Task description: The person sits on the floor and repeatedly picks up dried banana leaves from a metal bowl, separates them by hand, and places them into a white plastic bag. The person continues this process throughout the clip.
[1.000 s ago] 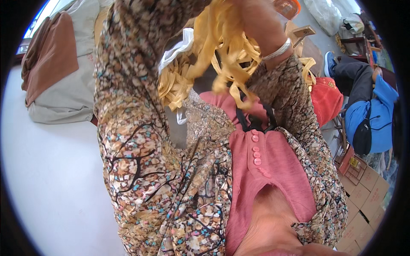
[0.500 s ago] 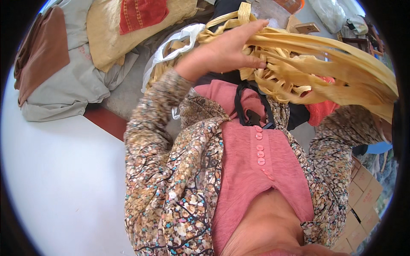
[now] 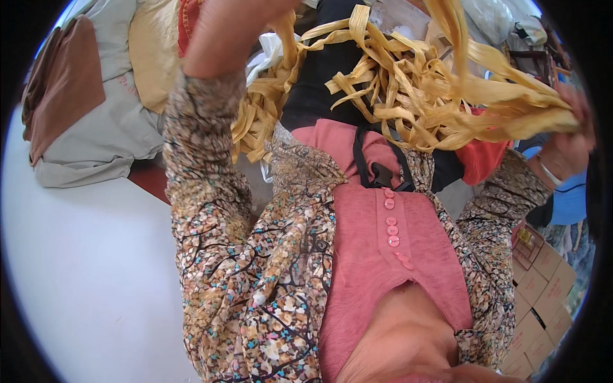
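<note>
My left hand (image 3: pixel 246 25) is raised at the top edge, blurred. Its fingers lie beyond the picture, so I cannot tell what they hold. At the far right my right hand (image 3: pixel 570 143) is closed around the ends of several long, flat, yellow ribbon-like strips (image 3: pixel 517 121). Those strips run left and upward from it, some past the top edge. A loose tangled heap of the same strips (image 3: pixel 408 96) lies over my lap. More strips (image 3: pixel 258 118) spill from a white plastic bag (image 3: pixel 269 54) left of my dark-clothed leg (image 3: pixel 319 76).
To the left, grey cloth (image 3: pixel 96 150) and a folded brown cloth (image 3: pixel 64 83) lie beside a tan sack (image 3: pixel 150 57). A white surface (image 3: pixel 83 274) fills the lower left. Red cloth (image 3: pixel 488 159) sits by my right arm. Cardboard boxes (image 3: pixel 543 287) stand at lower right.
My left hand has moved up and left, from over the strips to the top edge. My right hand, formerly mostly hidden, now shows. The bundle between the hands has lifted and loosened.
</note>
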Action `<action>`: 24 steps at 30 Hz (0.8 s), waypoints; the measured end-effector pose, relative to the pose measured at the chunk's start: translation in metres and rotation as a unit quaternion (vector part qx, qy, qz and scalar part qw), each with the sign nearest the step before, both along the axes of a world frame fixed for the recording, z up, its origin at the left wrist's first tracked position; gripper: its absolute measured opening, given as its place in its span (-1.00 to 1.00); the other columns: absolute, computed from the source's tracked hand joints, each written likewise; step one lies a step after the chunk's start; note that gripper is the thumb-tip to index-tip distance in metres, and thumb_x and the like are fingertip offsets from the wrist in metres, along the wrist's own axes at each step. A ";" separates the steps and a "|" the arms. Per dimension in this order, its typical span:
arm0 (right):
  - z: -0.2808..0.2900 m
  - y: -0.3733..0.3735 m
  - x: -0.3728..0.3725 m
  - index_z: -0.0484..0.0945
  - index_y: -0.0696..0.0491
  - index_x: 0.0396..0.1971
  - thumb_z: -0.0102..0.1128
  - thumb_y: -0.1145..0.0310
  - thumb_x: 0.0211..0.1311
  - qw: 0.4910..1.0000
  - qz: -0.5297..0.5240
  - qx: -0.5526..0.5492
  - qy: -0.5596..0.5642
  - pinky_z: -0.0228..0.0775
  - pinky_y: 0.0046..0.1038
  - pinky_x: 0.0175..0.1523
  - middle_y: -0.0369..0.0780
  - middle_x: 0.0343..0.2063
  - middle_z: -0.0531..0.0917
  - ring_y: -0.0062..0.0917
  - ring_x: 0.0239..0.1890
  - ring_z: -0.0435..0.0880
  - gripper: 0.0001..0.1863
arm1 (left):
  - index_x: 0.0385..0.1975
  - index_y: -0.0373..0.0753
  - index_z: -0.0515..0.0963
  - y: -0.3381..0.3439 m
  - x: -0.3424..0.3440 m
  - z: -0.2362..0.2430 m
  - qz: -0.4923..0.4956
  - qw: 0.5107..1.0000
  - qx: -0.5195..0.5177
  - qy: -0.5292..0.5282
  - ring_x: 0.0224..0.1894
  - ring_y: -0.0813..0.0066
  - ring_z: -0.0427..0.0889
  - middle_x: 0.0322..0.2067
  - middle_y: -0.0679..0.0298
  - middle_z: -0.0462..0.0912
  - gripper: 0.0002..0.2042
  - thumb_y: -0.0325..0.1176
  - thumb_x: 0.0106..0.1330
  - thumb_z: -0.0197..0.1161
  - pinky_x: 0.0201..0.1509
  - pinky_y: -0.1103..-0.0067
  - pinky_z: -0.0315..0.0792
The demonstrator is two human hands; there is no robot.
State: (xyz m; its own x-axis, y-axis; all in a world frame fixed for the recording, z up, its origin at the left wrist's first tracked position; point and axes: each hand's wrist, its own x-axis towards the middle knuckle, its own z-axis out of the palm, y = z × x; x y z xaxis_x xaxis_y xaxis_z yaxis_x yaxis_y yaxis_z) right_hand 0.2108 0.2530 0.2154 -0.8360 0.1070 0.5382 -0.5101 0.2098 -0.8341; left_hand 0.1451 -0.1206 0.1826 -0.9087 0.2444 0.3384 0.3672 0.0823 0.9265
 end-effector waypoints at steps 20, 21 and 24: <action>-0.166 -0.045 -0.006 0.46 0.14 0.02 0.07 0.44 0.27 0.992 -0.008 0.048 -0.120 0.44 -0.35 0.09 -0.18 -0.14 0.61 -0.35 -0.07 0.60 -0.68 | -0.16 -0.34 0.59 0.051 -0.017 -0.022 -0.048 0.996 0.023 0.075 -0.32 0.63 0.55 -0.33 0.31 0.66 -0.81 -0.41 0.30 0.20 -0.21 0.61 0.44; -0.190 -0.037 0.000 0.47 0.13 0.00 0.08 0.45 0.24 0.984 0.003 0.171 -0.058 0.45 -0.35 0.07 -0.17 -0.16 0.61 -0.34 -0.09 0.61 -0.68 | -0.16 -0.34 0.59 0.041 -0.014 -0.036 -0.019 0.997 0.009 0.079 -0.31 0.62 0.56 -0.32 0.30 0.66 -0.80 -0.41 0.30 0.21 -0.19 0.61 0.45; -0.242 -0.002 0.016 0.51 0.12 -0.06 0.09 0.49 0.17 0.837 0.027 0.535 0.111 0.47 -0.35 0.00 -0.13 -0.23 0.63 -0.31 -0.15 0.63 -0.70 | -0.18 -0.37 0.59 0.001 0.006 -0.102 0.042 0.991 -0.118 0.050 -0.37 0.57 0.58 -0.42 0.21 0.66 -0.80 -0.39 0.28 0.21 -0.26 0.57 0.45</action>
